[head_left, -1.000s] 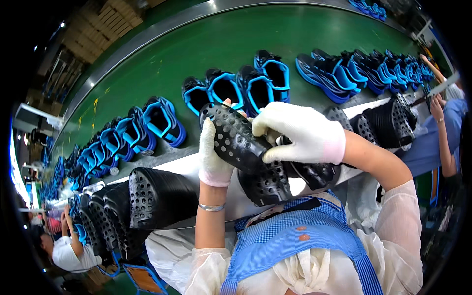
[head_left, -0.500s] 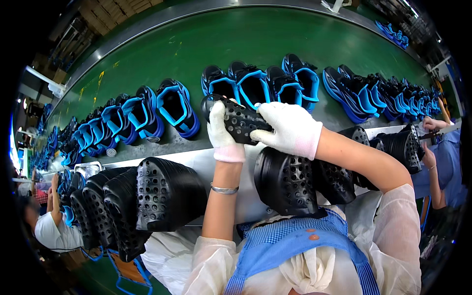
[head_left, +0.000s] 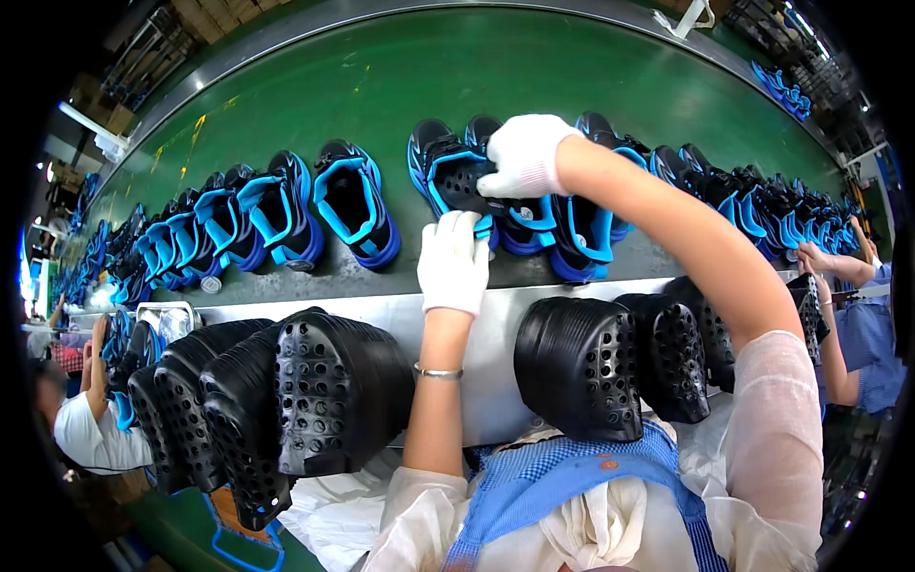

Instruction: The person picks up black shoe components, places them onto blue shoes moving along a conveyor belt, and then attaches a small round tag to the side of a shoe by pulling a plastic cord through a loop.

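Head cam: both gloved hands are out on the green conveyor belt [head_left: 381, 86]. Right hand [head_left: 526, 154] presses a black perforated insole [head_left: 464, 183] into a black-and-blue shoe [head_left: 448, 176]; left hand [head_left: 454, 263] grips that shoe's near edge. Stacks of black insoles [head_left: 334, 391] stand on the metal surface [head_left: 381, 310] nearby.

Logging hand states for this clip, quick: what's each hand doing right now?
Left hand: fingers flat against the black-and-blue shoe, grip unclear.
Right hand: pressing down into that shoe's opening.
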Demonstrator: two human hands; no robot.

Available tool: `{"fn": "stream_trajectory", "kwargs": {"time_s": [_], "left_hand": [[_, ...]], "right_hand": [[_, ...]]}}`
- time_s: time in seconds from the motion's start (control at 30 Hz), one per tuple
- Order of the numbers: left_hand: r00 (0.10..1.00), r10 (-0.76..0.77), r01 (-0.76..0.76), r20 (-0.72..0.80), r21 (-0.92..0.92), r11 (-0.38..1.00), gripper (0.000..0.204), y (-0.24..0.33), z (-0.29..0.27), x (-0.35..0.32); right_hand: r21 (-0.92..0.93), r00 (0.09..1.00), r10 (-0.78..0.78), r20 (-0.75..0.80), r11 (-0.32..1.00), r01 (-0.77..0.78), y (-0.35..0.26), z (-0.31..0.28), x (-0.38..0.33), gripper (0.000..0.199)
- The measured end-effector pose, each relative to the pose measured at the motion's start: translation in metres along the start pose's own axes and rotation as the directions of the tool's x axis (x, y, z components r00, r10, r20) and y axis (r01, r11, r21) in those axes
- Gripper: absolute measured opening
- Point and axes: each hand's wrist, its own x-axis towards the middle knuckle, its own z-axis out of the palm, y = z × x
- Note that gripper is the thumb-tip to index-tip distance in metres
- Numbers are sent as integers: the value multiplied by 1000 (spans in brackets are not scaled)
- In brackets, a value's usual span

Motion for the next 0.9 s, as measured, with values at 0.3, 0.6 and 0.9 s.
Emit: {"fn": "stream_trajectory", "kwargs": {"time_s": [0.3,0.6,0.9], "left_hand": [[846,-298,252,443,161,954,32,16,3,19],[620,-456,320,639,324,890,40,11,7,49],[580,-213,-34,786,285,958,43,-15,28,55]], "right_hand": [[-178,999,35,29,984,-29,-41,52,55,22],[-96,999,-11,-38,995,7,-41,53,64,24],[128,949,35,-314,992,6,-25,78,70,25]]}}
